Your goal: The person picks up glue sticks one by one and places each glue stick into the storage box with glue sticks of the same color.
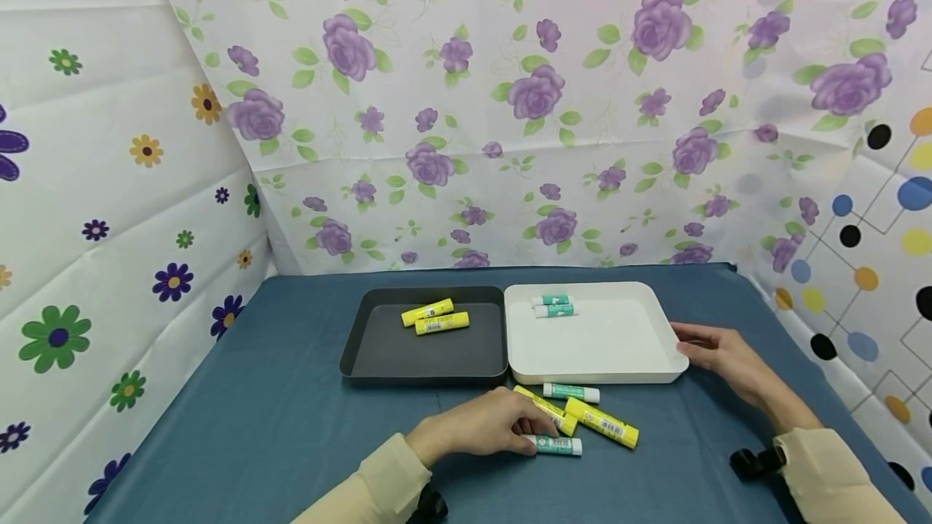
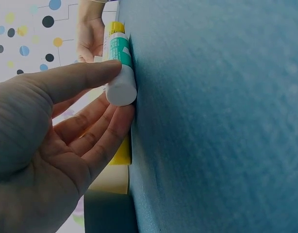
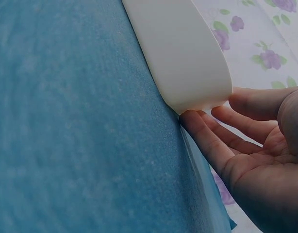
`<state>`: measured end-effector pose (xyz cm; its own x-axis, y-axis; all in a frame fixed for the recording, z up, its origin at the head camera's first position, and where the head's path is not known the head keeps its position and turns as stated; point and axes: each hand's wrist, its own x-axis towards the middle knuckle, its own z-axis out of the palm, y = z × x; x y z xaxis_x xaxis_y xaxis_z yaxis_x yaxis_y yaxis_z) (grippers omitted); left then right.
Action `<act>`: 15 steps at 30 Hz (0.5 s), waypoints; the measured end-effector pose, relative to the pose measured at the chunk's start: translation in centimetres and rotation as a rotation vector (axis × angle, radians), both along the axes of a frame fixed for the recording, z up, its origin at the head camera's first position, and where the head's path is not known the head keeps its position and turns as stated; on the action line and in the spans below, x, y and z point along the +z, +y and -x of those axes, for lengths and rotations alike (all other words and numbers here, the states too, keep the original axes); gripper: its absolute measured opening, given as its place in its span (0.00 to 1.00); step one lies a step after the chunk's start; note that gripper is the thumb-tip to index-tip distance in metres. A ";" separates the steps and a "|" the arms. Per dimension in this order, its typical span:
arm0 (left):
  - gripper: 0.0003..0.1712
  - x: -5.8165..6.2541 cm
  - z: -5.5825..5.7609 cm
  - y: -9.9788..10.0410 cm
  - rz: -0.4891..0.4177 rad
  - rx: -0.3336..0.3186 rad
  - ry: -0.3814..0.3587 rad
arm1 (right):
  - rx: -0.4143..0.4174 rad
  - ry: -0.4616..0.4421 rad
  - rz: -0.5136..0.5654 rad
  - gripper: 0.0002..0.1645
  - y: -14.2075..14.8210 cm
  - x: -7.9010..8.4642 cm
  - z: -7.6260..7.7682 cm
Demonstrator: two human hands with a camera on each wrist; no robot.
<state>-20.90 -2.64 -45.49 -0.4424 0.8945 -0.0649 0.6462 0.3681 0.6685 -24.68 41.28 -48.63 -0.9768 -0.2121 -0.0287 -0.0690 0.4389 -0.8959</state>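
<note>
My left hand (image 1: 495, 423) pinches a green-and-white glue stick (image 1: 557, 445) lying on the blue cloth. In the left wrist view the thumb is on the glue stick's side (image 2: 121, 90), with fingertips beneath it. Touching it or close by are two yellow glue sticks (image 1: 604, 423), and another green-and-white glue stick (image 1: 571, 392) lies by the white tray. My right hand (image 1: 728, 358) touches the outer right side of the white tray (image 1: 604, 350) with nearly straight fingers. Two green-and-white glue sticks (image 1: 556, 310) lie in that tray. Two yellow glue sticks (image 1: 442, 323) lie in the black tray (image 1: 386, 362).
Both trays stand side by side on the blue cloth (image 1: 277, 395), which covers the table. Flowered curtains (image 1: 466, 103) hang behind and at the left, and a dotted one (image 1: 866, 265) hangs at the right.
</note>
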 end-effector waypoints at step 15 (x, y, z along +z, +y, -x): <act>0.17 -0.2 0.0 0.1 -0.005 0.003 -0.011 | 0.007 -0.008 0.013 0.39 0.0 0.0 0.0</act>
<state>-20.95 -2.59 -45.71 -0.4446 0.8933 -0.0654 0.6373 0.3669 0.6776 -24.69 41.31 -48.61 -0.9751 -0.2194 -0.0331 -0.0653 0.4264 -0.9022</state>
